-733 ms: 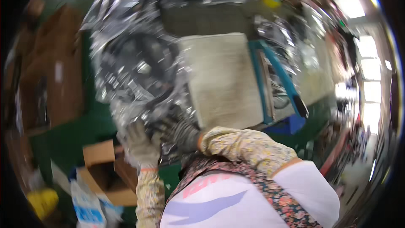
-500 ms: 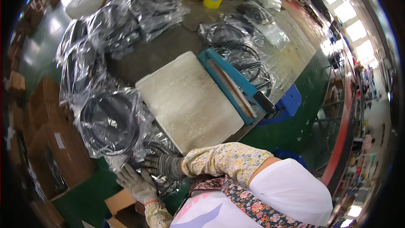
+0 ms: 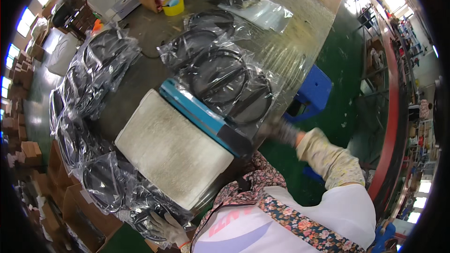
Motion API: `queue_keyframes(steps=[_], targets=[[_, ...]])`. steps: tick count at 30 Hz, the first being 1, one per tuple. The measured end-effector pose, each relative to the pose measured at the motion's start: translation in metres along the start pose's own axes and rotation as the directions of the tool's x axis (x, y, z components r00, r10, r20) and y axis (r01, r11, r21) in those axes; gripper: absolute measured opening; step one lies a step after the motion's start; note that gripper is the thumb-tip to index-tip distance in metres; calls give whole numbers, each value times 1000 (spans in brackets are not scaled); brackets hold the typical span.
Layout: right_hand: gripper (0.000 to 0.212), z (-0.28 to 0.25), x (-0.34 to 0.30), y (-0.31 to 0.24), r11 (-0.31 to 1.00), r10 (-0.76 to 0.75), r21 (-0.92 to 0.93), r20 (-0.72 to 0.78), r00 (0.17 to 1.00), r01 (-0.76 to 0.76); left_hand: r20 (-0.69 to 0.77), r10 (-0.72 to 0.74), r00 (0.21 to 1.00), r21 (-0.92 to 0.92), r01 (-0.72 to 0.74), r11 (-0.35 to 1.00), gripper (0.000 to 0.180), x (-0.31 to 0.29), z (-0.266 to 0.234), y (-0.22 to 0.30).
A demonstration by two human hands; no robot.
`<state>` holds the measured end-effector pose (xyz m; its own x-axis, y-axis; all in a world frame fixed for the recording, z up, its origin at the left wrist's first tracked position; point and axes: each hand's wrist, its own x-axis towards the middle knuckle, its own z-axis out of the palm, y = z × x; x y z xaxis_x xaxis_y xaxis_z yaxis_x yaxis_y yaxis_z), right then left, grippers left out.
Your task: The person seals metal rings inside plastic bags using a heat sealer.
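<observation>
My left hand (image 3: 165, 228), in a grey work glove, lies with fingers spread on a clear plastic bag (image 3: 143, 215) holding a dark coil, at the table's near left edge. My right hand (image 3: 281, 131), in a dark grey glove, is smeared by motion. It hovers by the right table edge, near a bagged black coil (image 3: 257, 107) and the black end of a teal bar-shaped device, which looks like a bag sealer (image 3: 197, 112). Left of this device sits a pale, worn flat platform (image 3: 173, 150). Whether the right fingers hold anything is not visible.
Bagged black coils (image 3: 112, 56) line the table's left side, and others (image 3: 218, 72) lie beyond the sealer. Yellow tape (image 3: 174, 7) and flat clear bags (image 3: 262, 14) are farther back. A blue stool (image 3: 313, 89) stands right of the table; cardboard boxes (image 3: 84, 213) sit at left.
My right hand has left the bags near my left hand and swung far right, past the sealer. The sealer's upper bar appears lowered. The whole view has shifted and turned.
</observation>
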<state>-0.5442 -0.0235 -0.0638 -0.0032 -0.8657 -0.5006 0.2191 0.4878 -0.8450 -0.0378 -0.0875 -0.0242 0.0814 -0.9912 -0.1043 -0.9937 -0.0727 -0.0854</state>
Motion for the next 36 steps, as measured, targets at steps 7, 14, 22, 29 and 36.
queue_keyframes(steps=[7,14,22,29,36], targets=[[41,-184,86,-91,937,-334,-227,-357,872,266,67,-211,975,308,181,934,68,-68,117,-4],[39,-214,133,-98,833,-118,-538,54,991,129,298,-197,934,199,141,970,69,-71,3,133],[33,-185,122,-114,989,-19,-145,-61,998,10,369,-66,927,-182,142,973,77,-68,-39,191],[11,14,113,-291,602,-683,-287,298,667,745,-305,111,946,-610,-283,740,64,-32,-45,144],[12,170,22,-413,362,-708,-244,557,435,900,-223,77,972,-956,-233,178,64,45,-111,112]])
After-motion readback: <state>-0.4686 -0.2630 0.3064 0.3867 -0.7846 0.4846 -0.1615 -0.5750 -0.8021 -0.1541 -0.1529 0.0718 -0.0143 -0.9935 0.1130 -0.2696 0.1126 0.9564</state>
